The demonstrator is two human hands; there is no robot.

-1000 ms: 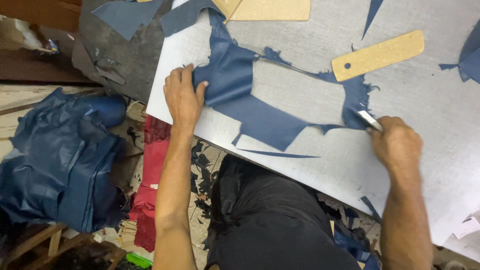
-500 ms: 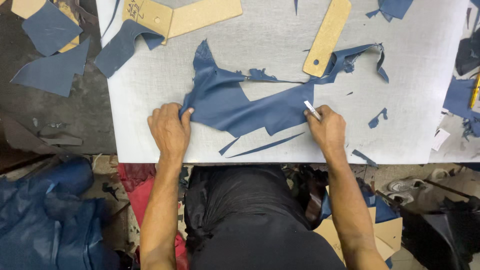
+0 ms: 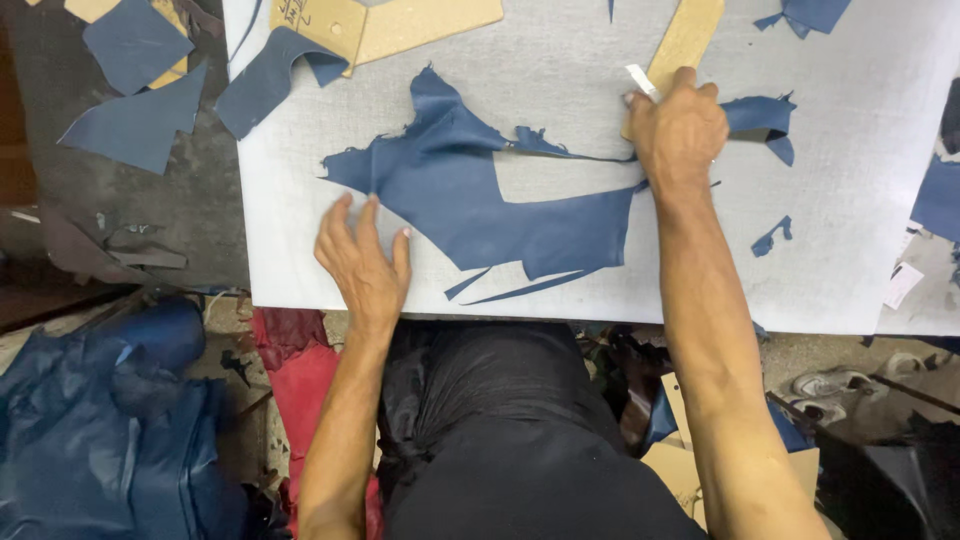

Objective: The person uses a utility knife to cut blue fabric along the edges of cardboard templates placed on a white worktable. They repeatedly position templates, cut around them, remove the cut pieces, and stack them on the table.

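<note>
A ragged piece of blue leather [image 3: 470, 200] lies flat on the white cutting board [image 3: 560, 60], with a squared notch cut from its upper edge. My left hand [image 3: 362, 262] rests open on the board, fingertips touching the leather's lower left edge. My right hand [image 3: 677, 128] is at the far right end of the leather, closed around a small knife whose pale blade tip [image 3: 640, 80] sticks out. That hand lies over the lower end of a long tan cardboard pattern [image 3: 690, 35].
More tan cardboard patterns [image 3: 400, 22] and blue offcuts [image 3: 265, 80] lie at the board's top left. Blue scraps [image 3: 770, 238] sit at the right. A pile of blue leather [image 3: 100, 430] and red material [image 3: 300, 380] lie on the floor at lower left.
My right hand has moved up and away from the near edge to the long tan pattern, knife still in it. My left hand has slid off the leather toward its lower left edge.
</note>
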